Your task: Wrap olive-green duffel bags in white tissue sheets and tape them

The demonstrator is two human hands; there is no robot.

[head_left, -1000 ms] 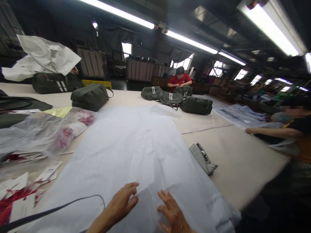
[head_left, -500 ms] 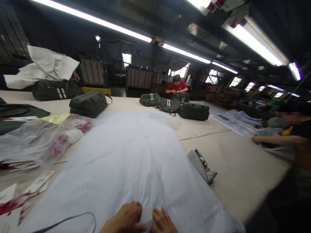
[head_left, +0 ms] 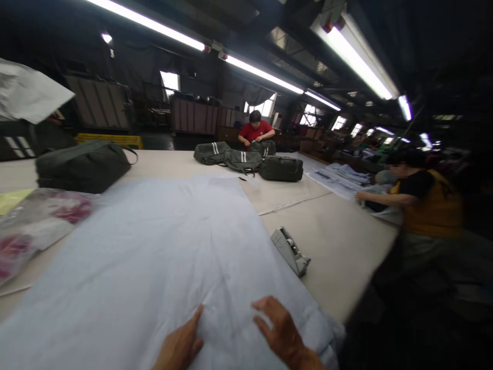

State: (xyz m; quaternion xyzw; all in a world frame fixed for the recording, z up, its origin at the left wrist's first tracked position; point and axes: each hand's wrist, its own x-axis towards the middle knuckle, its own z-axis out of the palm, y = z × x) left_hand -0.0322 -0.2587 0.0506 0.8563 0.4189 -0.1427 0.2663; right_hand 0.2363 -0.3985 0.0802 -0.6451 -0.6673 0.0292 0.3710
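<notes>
A large pale plastic sheet (head_left: 162,246), apparently a stack of bags or film, covers the near part of the table, with small creases around my hands. My left hand (head_left: 181,341) rests on its near part, fingers stretched forward and thumb apart. Slightly to the right, my right hand (head_left: 281,329) is over the same sheet with bent, spread fingers and nothing visible in them. Whether the right fingertips touch the sheet I cannot tell. Beyond the right hand, a grey tape dispenser (head_left: 290,252) lies by the sheet's right edge.
Dark green duffel bags (head_left: 82,165) stand at the left and, several together (head_left: 281,168), at the far side. Clear bags with red contents (head_left: 69,208) lie left on the pale table (head_left: 339,246). A person in red (head_left: 256,131) and one in a yellow vest (head_left: 431,205) work nearby.
My view has swung right, so the things on the table appear further left. My hands have moved apart, the right one to the right with its fingers more spread.
</notes>
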